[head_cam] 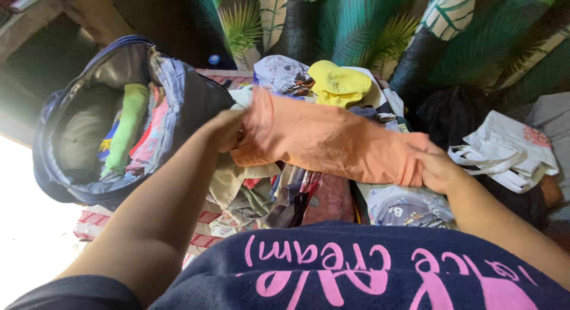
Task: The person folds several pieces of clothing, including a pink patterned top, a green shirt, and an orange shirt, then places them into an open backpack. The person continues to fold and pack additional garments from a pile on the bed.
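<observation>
An orange garment (323, 138) is stretched between my two hands above a heap of clothes (285, 194). My left hand (225, 129) grips its left end, close to the open backpack. My right hand (436, 167) pinches its right end. The navy backpack (184, 93) stands open at the left, with rolled clothes packed inside, among them a green roll (127, 126). A yellow garment (338, 83) lies on the pile just beyond the orange one.
A white tote bag (504, 150) rests at the right beside a dark bundle (454, 111). A curtain with green leaf print (368, 25) hangs behind the pile. A red-and-white patterned cloth (95, 222) covers the surface under the backpack.
</observation>
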